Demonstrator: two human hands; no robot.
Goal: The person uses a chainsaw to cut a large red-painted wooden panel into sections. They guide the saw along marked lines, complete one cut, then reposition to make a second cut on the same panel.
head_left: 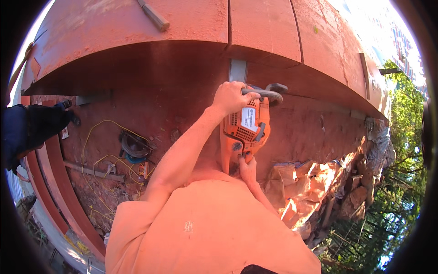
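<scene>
An orange chainsaw (246, 123) is in front of my chest, its bar (237, 71) pointing away from me at the edge of a large reddish wooden slab (264, 27). My left hand (230, 97) is closed around the dark front handle (267, 93). Lower down, my right hand (247, 169) grips the rear handle, with most of its fingers hidden by the saw body. One dark cut line (229, 20) runs across the slab top straight beyond the bar, and a second cut line (296, 32) lies to its right. The bar's far end is hidden.
On the slab lies a wooden-handled tool (155, 16). A circular saw (133, 145) with a yellow cord (84, 150) rests on the dusty ground at left. Long reddish beams (59, 182) and another person (34, 128) are farther left. Crumpled sacks (305, 187) lie right.
</scene>
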